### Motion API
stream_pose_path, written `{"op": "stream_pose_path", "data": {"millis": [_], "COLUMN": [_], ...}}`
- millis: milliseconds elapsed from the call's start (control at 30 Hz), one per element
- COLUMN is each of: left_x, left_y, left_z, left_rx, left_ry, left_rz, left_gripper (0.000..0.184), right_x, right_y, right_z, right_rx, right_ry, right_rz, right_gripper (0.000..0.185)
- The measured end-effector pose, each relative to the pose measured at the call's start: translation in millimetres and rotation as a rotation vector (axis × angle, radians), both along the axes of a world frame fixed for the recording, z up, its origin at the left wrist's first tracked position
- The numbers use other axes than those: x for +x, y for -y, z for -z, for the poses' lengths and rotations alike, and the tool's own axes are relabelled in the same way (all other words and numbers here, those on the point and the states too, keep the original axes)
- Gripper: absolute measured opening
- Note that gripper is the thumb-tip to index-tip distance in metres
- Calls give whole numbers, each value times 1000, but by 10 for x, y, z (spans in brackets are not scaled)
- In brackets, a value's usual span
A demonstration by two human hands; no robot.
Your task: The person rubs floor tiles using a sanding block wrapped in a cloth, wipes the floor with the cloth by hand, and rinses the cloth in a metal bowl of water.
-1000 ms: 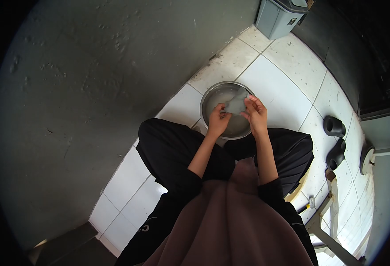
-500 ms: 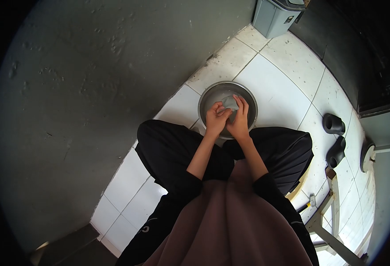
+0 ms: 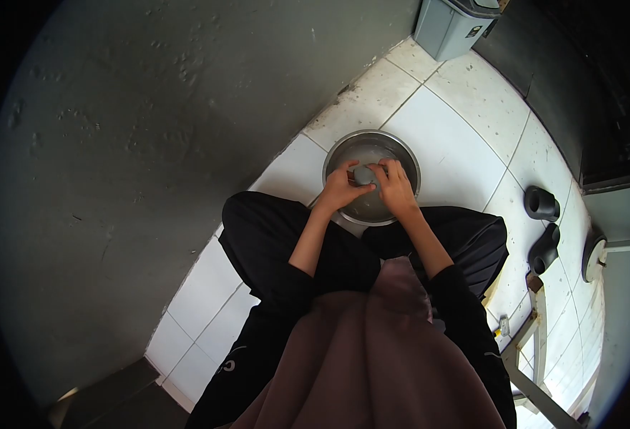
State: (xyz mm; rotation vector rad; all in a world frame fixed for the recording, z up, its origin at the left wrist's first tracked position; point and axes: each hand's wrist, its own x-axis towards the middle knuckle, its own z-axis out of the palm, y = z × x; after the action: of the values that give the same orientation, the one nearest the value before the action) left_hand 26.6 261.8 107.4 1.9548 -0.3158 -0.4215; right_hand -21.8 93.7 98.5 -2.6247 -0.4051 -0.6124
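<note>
A metal bowl (image 3: 416, 171) stands on the tiles between my bent knees, with cloudy liquid in its bottom. Over it, both hands hold a small, rounded grey lump (image 3: 363, 175), which may be clay or wadded wet cloth; I cannot tell which. My left hand (image 3: 339, 189) curves around the lump's left side, thumb in front and fingers behind. From the right, my right hand (image 3: 396, 187) bends its fingers against the lump's other side. The fingers hide part of it.
A dark grey wall (image 3: 186, 143) rises at the left. A grey bin (image 3: 447, 30) is at the far end. Black slippers (image 3: 541, 204) lie on the right, near a metal frame (image 3: 529, 336) and a tool with a yellow part (image 3: 501, 328).
The grey piece was spread wider and raised between my fingers; now it is a compact, rounded lump. My hands have moved slightly apart, and the view has shifted a little.
</note>
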Motion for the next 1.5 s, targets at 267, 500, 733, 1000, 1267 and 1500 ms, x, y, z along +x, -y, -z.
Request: {"op": "stream_pose_path", "data": {"millis": [267, 500, 733, 1000, 1267, 1500], "left_x": [-34, -6, 3, 109, 25, 85], "left_y": [114, 117, 128, 75, 155, 93], "left_z": [14, 33, -133, -76, 2, -41], "left_rx": [188, -257, -392, 15, 430, 403], "left_ry": [142, -549, -763, -369, 238, 352], "left_rz": [175, -54, 117, 412, 424, 441], "left_gripper": [48, 33, 36, 40, 33, 31], "right_x": [-8, -91, -59, 19, 85, 140], "right_y": [-4, -1, 41, 139, 108, 264], "right_z": [-1, -237, -42, 40, 129, -59], "right_rx": [-67, -7, 31, -102, -477, -384], "right_ry": [-45, -18, -58, -74, -299, -499], "right_rz": [-7, -15, -43, -140, -77, -232], "right_gripper": [44, 72, 75, 46, 16, 34]}}
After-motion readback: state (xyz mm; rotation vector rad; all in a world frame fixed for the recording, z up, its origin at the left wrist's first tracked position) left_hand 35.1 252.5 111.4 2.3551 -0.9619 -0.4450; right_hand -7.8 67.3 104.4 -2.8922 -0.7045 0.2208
